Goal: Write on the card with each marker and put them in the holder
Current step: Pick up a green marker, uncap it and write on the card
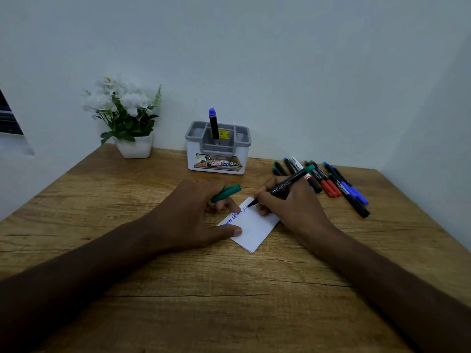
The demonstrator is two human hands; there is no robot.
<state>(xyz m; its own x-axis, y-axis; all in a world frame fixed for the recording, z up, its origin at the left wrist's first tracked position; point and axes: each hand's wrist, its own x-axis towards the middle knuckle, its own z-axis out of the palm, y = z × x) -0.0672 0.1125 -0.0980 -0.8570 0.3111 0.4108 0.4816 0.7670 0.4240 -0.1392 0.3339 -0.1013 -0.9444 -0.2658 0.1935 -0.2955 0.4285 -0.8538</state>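
Card (254, 226) lies flat on the wooden table (178, 289), centre, angled, with blue writing along its far-left edge. Right hand (288, 205) pinches a black marker (283, 186) in a writing grip, fingers curled round the barrel, tip touching the card's far corner; its green end points up and right. Left hand (193, 212) has its thumb pressed flat on the card's left edge, other fingers curled round a green cap (226, 192). Loose markers (328, 182) with green, red and blue caps lie side by side on the table just right of the right hand. Holder (218, 149), grey and white, stands at the back against the wall, one blue-ended marker (213, 126) upright in its middle compartment. White flowers in a pot (127, 118) sit left of the holder.
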